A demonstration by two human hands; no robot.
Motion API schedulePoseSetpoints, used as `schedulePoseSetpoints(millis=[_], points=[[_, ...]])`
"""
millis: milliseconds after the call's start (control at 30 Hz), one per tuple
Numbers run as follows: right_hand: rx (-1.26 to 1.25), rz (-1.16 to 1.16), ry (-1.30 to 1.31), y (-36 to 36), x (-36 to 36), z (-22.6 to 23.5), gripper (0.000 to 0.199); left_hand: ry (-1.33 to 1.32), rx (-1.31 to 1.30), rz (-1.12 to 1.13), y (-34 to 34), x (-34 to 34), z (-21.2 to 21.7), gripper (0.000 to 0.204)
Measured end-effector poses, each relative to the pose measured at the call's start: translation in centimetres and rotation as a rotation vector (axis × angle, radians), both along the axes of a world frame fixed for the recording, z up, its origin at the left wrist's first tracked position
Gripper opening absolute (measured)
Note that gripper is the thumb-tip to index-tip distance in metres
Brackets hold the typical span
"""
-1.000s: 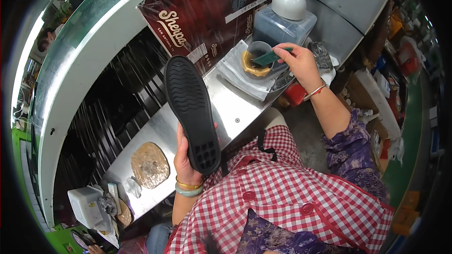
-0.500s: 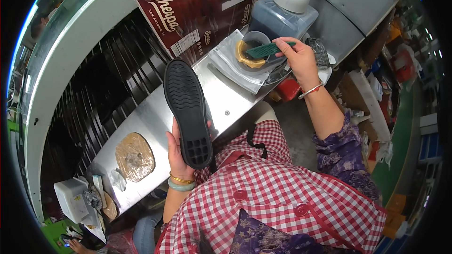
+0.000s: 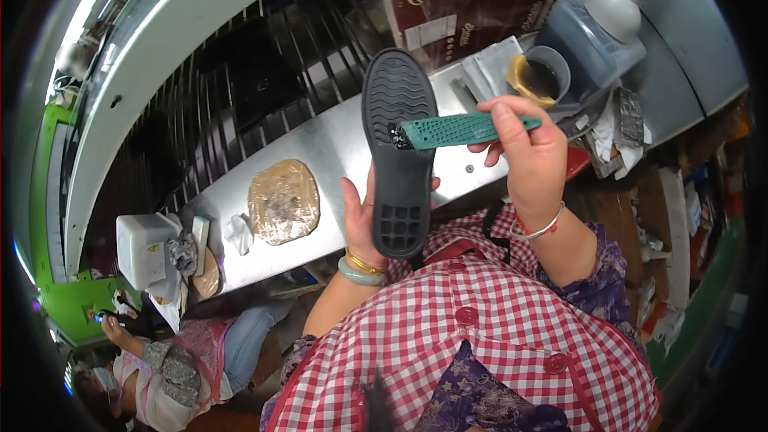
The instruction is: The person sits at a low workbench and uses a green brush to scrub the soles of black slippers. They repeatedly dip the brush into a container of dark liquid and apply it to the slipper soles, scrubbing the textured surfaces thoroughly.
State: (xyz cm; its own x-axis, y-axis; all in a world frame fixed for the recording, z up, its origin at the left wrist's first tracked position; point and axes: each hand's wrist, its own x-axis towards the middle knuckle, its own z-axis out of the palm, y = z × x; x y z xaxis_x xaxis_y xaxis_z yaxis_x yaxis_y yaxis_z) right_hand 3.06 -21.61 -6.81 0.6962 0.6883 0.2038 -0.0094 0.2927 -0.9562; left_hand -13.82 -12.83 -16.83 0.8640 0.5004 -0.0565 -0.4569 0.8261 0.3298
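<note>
My left hand (image 3: 358,220) holds a black shoe sole (image 3: 402,176) from behind, its fingertips curled round the right edge. The sole stands nearly upright, its wavy tread at the top and square recesses at the bottom facing me. Between thumb and fingers, my right hand (image 3: 534,152) grips a green brush (image 3: 460,130) with a textured flat handle. Its dark, wet-looking bristles lie across the sole's tread, just above the middle. Beyond my right hand stands a clear plastic cup (image 3: 563,66) of dark liquid, a tan wrapping over its rim.
A metal bench (image 3: 336,136) runs behind the sole, with a wrapped brown round slab (image 3: 284,202) on it. A blue-grey bottle with a white nozzle (image 3: 588,40) and a dark red carton (image 3: 464,0) stand at the back. Another person (image 3: 172,368) sits at lower left.
My right hand has brought the brush from the cup leftward and down onto the sole. My left hand still holds the sole. The whole view has shifted, bringing the other person further into sight.
</note>
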Motion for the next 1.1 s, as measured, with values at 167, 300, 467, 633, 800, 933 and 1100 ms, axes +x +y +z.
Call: schedulePoseSetpoints(millis=[167,300,467,633,800,933,1100], points=[[-0.015,0.036,-0.074,1.0,-1.4,-0.3,0.016,-0.002,0.135,0.014,-0.2,-0.3,0.8,0.092],[0.002,0.034,-0.103,1.1,-1.5,-0.5,0.015,-0.033,0.168,-0.013,-0.1,-0.2,0.9,0.092],[-0.017,0.054,-0.158,1.0,-1.3,-0.1,0.015,-0.002,0.192,-0.009,-0.3,-0.3,1.3,0.093],[-0.006,0.094,-0.251,0.9,-1.5,0.1,0.016,0.017,0.211,0.002,-0.1,-0.1,1.5,0.093],[-0.067,0.075,-0.318,0.9,-2.3,0.3,0.015,-0.039,0.171,0.025,0.5,0.5,1.1,0.088],[-0.075,0.077,-0.345,1.0,-3.3,0.5,0.013,-0.095,0.085,0.052,0.9,0.5,0.2,0.081],[-0.128,0.082,-0.377,0.8,-4.1,0.4,0.012,-0.058,0.043,0.129,1.1,1.0,0.7,0.078]])
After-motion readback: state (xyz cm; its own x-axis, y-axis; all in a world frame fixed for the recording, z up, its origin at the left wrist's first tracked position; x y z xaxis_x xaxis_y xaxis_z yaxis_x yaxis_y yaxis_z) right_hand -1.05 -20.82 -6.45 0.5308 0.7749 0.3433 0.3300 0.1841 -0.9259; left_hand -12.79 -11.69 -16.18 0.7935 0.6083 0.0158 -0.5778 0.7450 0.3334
